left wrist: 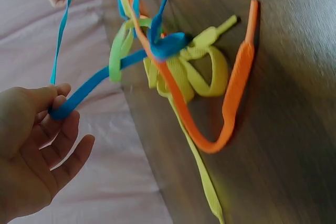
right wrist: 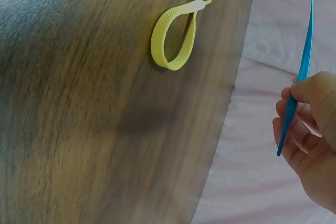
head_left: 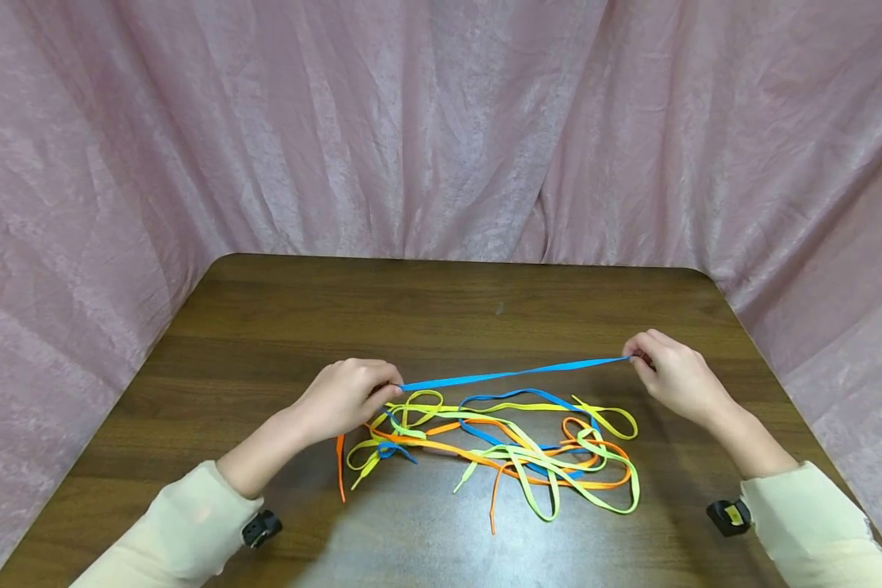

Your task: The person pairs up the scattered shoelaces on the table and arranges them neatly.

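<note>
A blue shoelace [head_left: 514,373] runs straight between the two hands, above a tangle of other laces. My left hand [head_left: 349,396] pinches it between thumb and forefinger, and in the left wrist view the rest of the blue lace [left wrist: 94,83] leads from the fingers back into the pile. At the right, my right hand [head_left: 672,371] pinches the lace close to its tip, which pokes out below the fingers [right wrist: 307,135]. Under the taut stretch lie an orange shoelace [head_left: 441,445], a yellow shoelace [head_left: 536,406] and a pale green shoelace [head_left: 532,453], looped over one another.
The laces lie on a dark brown wooden table [head_left: 279,310]. Pink curtains [head_left: 412,122] hang around its far edge and sides. Loose lace ends, such as an orange tip [left wrist: 254,11], stick out of the pile toward the front.
</note>
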Available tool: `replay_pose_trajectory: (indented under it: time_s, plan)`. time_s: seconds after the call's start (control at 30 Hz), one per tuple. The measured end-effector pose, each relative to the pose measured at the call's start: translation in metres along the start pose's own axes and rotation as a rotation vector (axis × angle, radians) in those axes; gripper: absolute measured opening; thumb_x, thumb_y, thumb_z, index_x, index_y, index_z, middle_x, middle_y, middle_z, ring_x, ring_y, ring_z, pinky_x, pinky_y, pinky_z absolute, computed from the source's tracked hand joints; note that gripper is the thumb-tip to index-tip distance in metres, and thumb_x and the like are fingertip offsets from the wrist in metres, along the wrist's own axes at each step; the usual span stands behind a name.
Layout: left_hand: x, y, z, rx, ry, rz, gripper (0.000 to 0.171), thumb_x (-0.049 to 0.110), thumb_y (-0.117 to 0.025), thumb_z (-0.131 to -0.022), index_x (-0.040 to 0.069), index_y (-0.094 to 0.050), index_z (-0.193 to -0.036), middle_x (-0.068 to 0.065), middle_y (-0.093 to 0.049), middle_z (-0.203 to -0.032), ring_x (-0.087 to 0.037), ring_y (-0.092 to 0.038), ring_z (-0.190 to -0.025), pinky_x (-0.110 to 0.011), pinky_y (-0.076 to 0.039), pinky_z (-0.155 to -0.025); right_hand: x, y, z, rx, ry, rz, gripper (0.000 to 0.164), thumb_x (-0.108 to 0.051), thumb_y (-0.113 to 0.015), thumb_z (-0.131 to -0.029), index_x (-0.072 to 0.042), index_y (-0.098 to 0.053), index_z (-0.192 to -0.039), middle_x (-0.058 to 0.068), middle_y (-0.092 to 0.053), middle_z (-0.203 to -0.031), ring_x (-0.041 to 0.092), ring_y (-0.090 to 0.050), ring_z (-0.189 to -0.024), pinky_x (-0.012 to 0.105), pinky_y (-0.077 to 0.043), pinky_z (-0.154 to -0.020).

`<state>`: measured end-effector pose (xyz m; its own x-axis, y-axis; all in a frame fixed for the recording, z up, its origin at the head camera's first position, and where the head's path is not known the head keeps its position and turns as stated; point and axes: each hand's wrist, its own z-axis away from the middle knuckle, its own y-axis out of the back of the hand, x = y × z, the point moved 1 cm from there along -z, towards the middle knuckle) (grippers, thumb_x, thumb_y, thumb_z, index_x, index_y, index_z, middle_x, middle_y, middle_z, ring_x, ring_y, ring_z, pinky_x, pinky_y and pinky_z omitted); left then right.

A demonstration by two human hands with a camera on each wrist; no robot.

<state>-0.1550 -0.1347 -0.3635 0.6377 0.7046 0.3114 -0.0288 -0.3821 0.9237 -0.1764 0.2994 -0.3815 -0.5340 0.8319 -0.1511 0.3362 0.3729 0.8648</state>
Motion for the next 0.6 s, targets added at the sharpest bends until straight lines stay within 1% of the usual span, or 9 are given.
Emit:
replay_pose_trajectory:
  time_s: [0.23, 0.4, 0.6]
  plan:
    - [-0.016, 0.011, 0.007, 0.028, 0.072, 0.0, 0.004, 0.02, -0.064, -0.086, 0.018, -0.068, -0.085, 0.015, -0.058, -0.073, -0.001, -0.042, -0.055, -0.021, -0.037, -0.051, 0.006, 0.005, 0.005, 0.026, -0.007, 0.012, 0.024, 0.007, -0.066, -0.069, -0.011, -0.058, -0.082, -0.003, -0.056, -0.076, 0.009, -0.048, -0.062, 0.035, -0.041, -0.054]
    - [-0.032, 0.016, 0.014, 0.028, 0.124, 0.015, 0.003, 0.018, -0.065, -0.086, 0.019, -0.067, -0.083, 0.014, -0.052, -0.065, -0.002, -0.04, -0.051, -0.022, -0.035, -0.049, 0.011, 0.009, 0.009, 0.039, -0.016, 0.021, 0.023, 0.007, -0.066, -0.069, -0.011, -0.059, -0.082, -0.003, -0.056, -0.076, 0.01, -0.048, -0.062, 0.036, -0.041, -0.052]
    - [-0.05, 0.02, 0.021, 0.046, 0.151, 0.032, 0.003, 0.017, -0.065, -0.085, 0.016, -0.067, -0.083, 0.012, -0.047, -0.061, -0.003, -0.038, -0.05, -0.023, -0.033, -0.048, 0.017, 0.013, 0.012, 0.029, -0.034, 0.032, 0.023, 0.007, -0.067, -0.07, -0.011, -0.058, -0.083, -0.003, -0.055, -0.075, 0.011, -0.048, -0.061, 0.035, -0.04, -0.051]
